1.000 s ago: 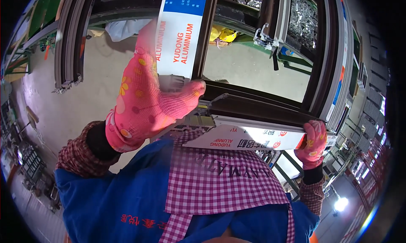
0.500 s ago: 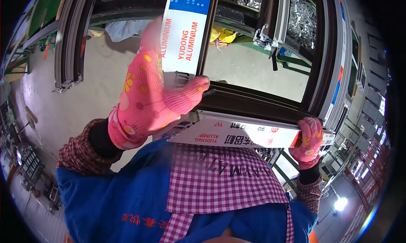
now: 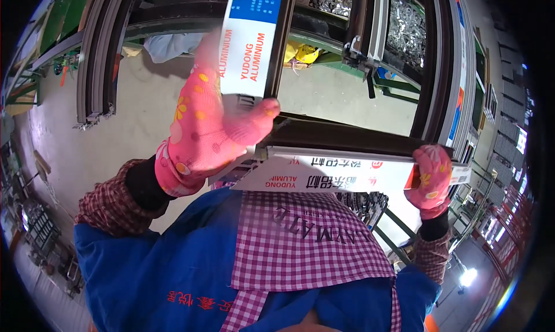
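My left hand (image 3: pixel 211 124), in a pink patterned glove, is closed around a long brown aluminium profile (image 3: pixel 272 60) with white and blue film. Its thumb lies over the inner edge by the corner, and the other fingers are partly hidden by the profile. A shorter profile (image 3: pixel 341 173), brown on its inner side and covered in white printed film, lies crosswise in front of my chest. My right hand (image 3: pixel 430 179), in a matching glove, grips it near its right end. Its left end, cut at a slant, meets the long profile beneath my left hand.
Another long profile (image 3: pixel 442 72) runs away on the right. Brown and grey profiles (image 3: pixel 104 54) jut out at the left. Beyond are a green-framed bench (image 3: pixel 324 60), metal scraps (image 3: pixel 407 34), a yellow bag (image 3: pixel 303 53) and a pale plastic bag (image 3: pixel 170 46).
The crosswise profile has shifted slightly right and tilted, showing less of its brown inner side. My right hand has moved a little right and up with it. My left hand keeps its grip.
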The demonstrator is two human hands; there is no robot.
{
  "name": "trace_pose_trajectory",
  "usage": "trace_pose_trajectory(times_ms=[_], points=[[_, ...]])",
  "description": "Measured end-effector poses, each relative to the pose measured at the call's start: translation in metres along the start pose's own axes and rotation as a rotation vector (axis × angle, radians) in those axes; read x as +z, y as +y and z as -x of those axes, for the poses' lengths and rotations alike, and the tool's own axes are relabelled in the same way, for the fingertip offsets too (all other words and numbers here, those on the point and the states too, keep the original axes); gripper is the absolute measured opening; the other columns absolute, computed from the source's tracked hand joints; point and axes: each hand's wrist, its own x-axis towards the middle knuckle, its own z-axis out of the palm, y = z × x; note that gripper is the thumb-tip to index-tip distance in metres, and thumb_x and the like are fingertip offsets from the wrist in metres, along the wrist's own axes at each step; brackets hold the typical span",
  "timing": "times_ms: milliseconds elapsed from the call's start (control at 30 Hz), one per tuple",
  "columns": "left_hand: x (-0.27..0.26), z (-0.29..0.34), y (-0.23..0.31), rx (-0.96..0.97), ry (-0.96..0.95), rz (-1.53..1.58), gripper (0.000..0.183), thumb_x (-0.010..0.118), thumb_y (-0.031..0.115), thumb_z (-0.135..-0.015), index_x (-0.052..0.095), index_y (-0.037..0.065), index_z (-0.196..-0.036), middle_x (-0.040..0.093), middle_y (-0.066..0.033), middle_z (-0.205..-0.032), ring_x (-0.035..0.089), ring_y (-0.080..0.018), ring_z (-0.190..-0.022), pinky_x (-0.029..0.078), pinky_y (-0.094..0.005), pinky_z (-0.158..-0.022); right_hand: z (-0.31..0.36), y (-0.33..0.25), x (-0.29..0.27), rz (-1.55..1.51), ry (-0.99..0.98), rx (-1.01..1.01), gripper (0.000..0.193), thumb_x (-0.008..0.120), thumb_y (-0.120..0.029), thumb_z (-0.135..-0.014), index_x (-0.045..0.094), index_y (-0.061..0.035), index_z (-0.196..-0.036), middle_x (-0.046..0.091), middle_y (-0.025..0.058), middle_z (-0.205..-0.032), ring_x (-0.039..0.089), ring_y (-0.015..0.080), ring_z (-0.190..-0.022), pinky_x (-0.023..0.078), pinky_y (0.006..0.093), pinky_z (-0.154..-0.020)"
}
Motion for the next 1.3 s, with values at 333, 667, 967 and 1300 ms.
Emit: trace_pose_trajectory(times_ms=[333, 667, 967, 1300], points=[[-0.002, 0.000, 0.014, -0.163, -0.021, -0.046, 0.071, 0.064, -0.010, -0.076, 0.035, 0.003, -0.140, 0.053, -0.0076, -0.119, 0.053, -0.0139, -0.101, 0.049, -0.0279, -0.084, 0.002, -0.027, 0.004, -0.068, 0.015, 0.063, 0.053, 0.068, -0.014, -0.049, 0.057, -0.0012, -0.099, 0.058, 0.0159, -0.091, 0.057, 0.0374, -0.084, 0.046, 0.0455, -0.074], [-0.004, -0.003, 0.014, -0.253, -0.077, 0.284, 0.071, 0.059, -0.010, -0.083, 0.027, 0.005, -0.144, 0.052, -0.0074, -0.122, 0.057, -0.0153, -0.103, 0.050, -0.0294, -0.088, 0.001, -0.033, 0.006, -0.027, 0.031, 0.056, 0.055, 0.072, -0.011, -0.049, 0.055, -0.0027, -0.101, 0.057, 0.0144, -0.093, 0.056, 0.0360, -0.084, 0.046, 0.0436, -0.072], [-0.038, 0.004, -0.024, 0.331, -0.448, -0.248, 0.052, 0.022, 0.031, -0.100, 0.055, 0.003, -0.129, 0.058, -0.0100, -0.130, 0.049, -0.0163, -0.127, 0.002, -0.0409, -0.119, -0.012, -0.046, -0.009, -0.024, 0.022, 0.042, 0.051, 0.072, -0.013, -0.049, 0.055, -0.0023, -0.096, 0.055, 0.0147, -0.089, 0.056, 0.0368, -0.083, 0.046, 0.0429, -0.072], [-0.011, -0.003, 0.031, -0.413, -0.219, 0.131, 0.041, 0.035, 0.023, -0.099, 0.053, 0.003, -0.130, 0.055, -0.0124, -0.132, 0.048, -0.0210, -0.126, 0.026, -0.0364, -0.114, -0.012, -0.031, 0.022, -0.035, 0.056, 0.002, 0.050, 0.072, -0.012, -0.052, 0.055, -0.0031, -0.097, 0.055, 0.0174, -0.089, 0.055, 0.0405, -0.085, 0.046, 0.0455, -0.073]])
